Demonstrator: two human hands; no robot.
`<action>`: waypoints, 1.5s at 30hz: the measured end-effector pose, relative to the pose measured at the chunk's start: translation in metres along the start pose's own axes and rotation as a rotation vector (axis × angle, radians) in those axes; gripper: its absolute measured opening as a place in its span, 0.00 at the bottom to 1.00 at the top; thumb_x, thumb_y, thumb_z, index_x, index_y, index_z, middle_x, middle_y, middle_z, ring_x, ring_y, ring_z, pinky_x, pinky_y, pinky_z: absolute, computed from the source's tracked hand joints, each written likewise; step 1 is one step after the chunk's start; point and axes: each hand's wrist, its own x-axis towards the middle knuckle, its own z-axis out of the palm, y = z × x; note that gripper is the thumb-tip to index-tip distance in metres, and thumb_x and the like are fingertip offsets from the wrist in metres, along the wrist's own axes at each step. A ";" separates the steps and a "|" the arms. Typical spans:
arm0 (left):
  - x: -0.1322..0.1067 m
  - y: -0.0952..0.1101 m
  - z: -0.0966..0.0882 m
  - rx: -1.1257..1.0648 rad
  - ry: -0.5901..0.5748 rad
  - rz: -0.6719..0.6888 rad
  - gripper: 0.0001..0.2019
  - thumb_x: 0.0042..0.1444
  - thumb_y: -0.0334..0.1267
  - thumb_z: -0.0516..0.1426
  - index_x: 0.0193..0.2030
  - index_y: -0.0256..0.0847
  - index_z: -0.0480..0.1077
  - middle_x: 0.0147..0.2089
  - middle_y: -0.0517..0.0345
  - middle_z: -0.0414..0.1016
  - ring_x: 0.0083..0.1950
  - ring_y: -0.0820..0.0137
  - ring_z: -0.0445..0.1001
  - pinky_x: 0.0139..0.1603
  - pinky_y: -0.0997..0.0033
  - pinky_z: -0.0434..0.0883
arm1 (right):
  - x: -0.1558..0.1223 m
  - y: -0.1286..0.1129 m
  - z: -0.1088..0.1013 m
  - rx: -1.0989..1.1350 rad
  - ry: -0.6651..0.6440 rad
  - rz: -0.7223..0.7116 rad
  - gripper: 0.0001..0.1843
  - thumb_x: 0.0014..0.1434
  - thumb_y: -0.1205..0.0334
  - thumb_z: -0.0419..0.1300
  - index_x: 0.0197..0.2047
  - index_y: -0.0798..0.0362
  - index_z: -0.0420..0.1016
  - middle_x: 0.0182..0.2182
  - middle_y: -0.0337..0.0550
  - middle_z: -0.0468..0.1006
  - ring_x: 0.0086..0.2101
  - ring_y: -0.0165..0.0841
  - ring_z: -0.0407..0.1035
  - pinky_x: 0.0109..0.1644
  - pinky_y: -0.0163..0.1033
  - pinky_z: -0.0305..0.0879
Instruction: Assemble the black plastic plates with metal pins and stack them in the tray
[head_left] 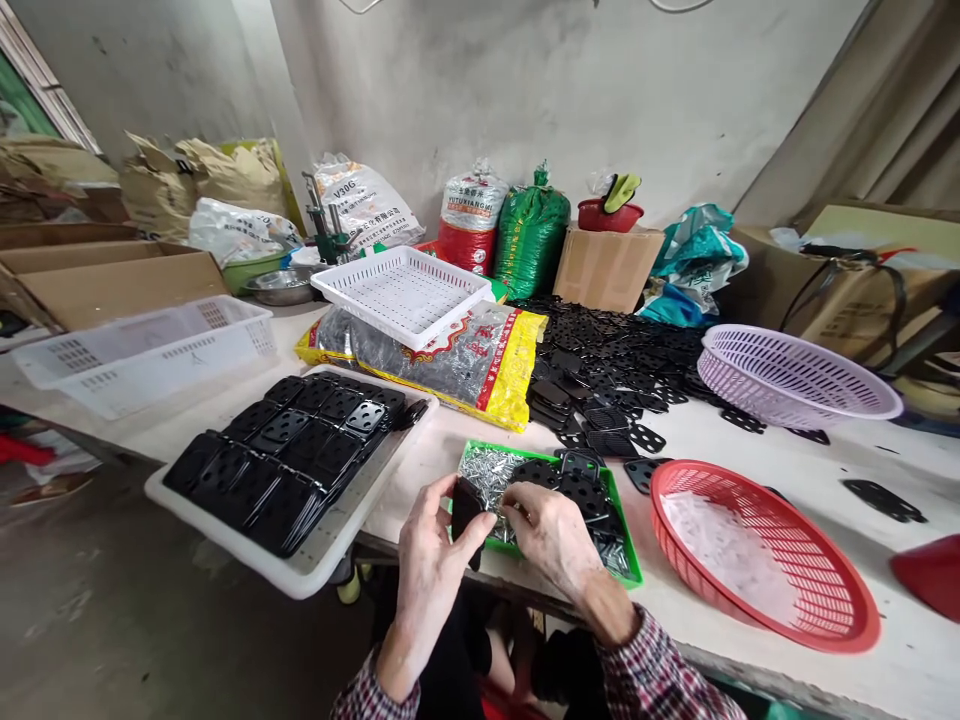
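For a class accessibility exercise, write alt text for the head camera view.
A person's left hand holds a black perforated plate beside their right hand, above a green plastic tray of small silver fasteners. A round red plastic basket sits right, and a white plastic tray of stacked black plates left.

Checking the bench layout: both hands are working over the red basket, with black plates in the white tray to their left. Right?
No: the left hand and right hand are over the green tray, not the red basket, as the head view shows. The black plates sit in the white tray to their left.
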 end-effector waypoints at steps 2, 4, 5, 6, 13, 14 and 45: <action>0.001 -0.002 0.001 0.022 0.007 0.010 0.24 0.44 0.48 0.69 0.49 0.44 0.77 0.32 0.58 0.77 0.32 0.65 0.74 0.30 0.70 0.70 | 0.001 0.005 0.000 0.206 0.035 0.029 0.12 0.62 0.67 0.54 0.34 0.52 0.78 0.29 0.42 0.80 0.30 0.34 0.73 0.36 0.36 0.62; 0.002 -0.002 0.002 0.021 0.005 0.009 0.24 0.44 0.48 0.69 0.48 0.44 0.78 0.32 0.58 0.76 0.33 0.64 0.74 0.30 0.70 0.70 | 0.002 0.010 -0.001 0.450 0.067 0.054 0.09 0.59 0.64 0.56 0.31 0.53 0.77 0.26 0.40 0.78 0.27 0.33 0.70 0.34 0.36 0.61; 0.002 -0.002 0.002 0.021 0.000 0.008 0.24 0.44 0.48 0.69 0.48 0.43 0.78 0.32 0.57 0.77 0.33 0.64 0.74 0.30 0.70 0.70 | 0.002 0.011 -0.001 0.600 0.089 0.075 0.07 0.58 0.62 0.58 0.32 0.53 0.78 0.25 0.39 0.77 0.26 0.32 0.69 0.32 0.36 0.62; 0.002 -0.002 0.003 0.026 -0.005 0.008 0.24 0.44 0.48 0.69 0.48 0.43 0.78 0.32 0.57 0.77 0.34 0.64 0.75 0.30 0.70 0.70 | 0.002 0.011 -0.003 0.759 0.111 0.102 0.08 0.56 0.60 0.61 0.35 0.54 0.79 0.26 0.39 0.77 0.26 0.32 0.68 0.32 0.36 0.62; -0.001 0.004 0.011 0.143 -0.064 0.062 0.23 0.47 0.48 0.68 0.49 0.43 0.76 0.42 0.52 0.80 0.41 0.59 0.77 0.38 0.64 0.73 | -0.009 0.002 -0.011 1.455 0.085 0.196 0.13 0.49 0.55 0.73 0.34 0.54 0.82 0.30 0.43 0.81 0.26 0.30 0.69 0.34 0.37 0.67; -0.001 0.004 0.013 0.174 -0.082 0.070 0.23 0.48 0.48 0.67 0.50 0.43 0.75 0.44 0.51 0.80 0.43 0.58 0.77 0.40 0.62 0.74 | -0.011 0.001 -0.011 1.481 0.100 0.199 0.13 0.49 0.55 0.73 0.33 0.54 0.82 0.30 0.43 0.81 0.26 0.30 0.69 0.34 0.37 0.67; -0.005 -0.001 0.034 0.709 0.085 0.607 0.28 0.52 0.37 0.68 0.56 0.40 0.62 0.49 0.45 0.77 0.49 0.54 0.79 0.46 0.55 0.79 | -0.026 -0.017 0.009 1.453 0.606 0.385 0.12 0.42 0.55 0.74 0.24 0.53 0.80 0.24 0.37 0.76 0.28 0.29 0.65 0.36 0.35 0.63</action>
